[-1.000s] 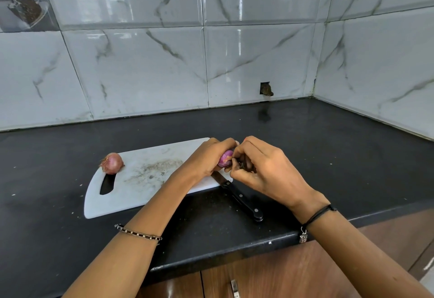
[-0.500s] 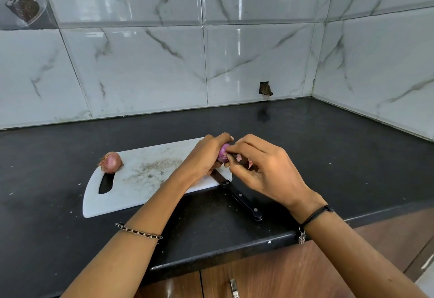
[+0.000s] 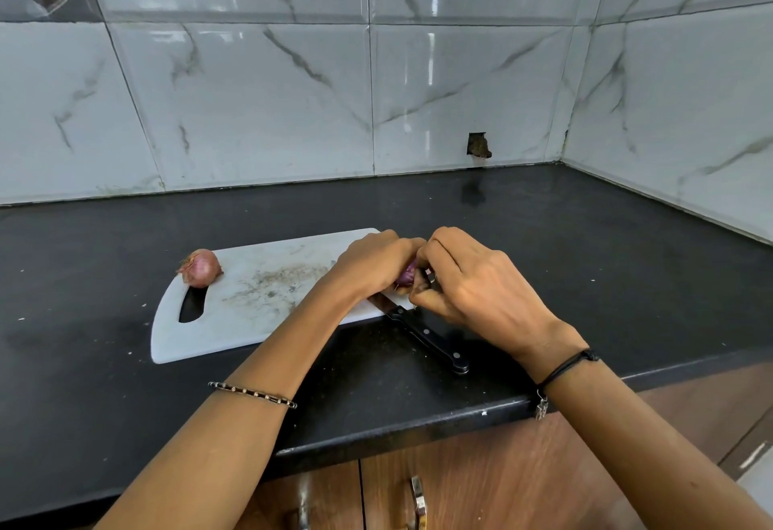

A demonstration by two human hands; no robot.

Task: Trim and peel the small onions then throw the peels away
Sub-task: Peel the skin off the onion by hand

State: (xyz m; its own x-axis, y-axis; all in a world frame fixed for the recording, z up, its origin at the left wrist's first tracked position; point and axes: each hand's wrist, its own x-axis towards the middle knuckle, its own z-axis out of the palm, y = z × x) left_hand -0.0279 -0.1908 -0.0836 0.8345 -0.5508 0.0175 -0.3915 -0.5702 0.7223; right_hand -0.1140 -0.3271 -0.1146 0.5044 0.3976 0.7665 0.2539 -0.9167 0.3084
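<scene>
Purple skin shows between both hands: the left hand [image 3: 370, 264] grips a small onion [image 3: 408, 272] above the white cutting board [image 3: 251, 308] while the right hand [image 3: 468, 283] pinches at it, probably stripping peel. The knife [image 3: 422, 335] lies idle beneath, and a second unpeeled onion [image 3: 200, 267] waits at the board's far left.

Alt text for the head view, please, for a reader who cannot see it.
Two hands work a small purple onion over a white cutting board on a black counter: the left hand grips it, the right hand pinches at it. A black-handled knife lies below them, and an unpeeled onion sits at the board's left end.
</scene>
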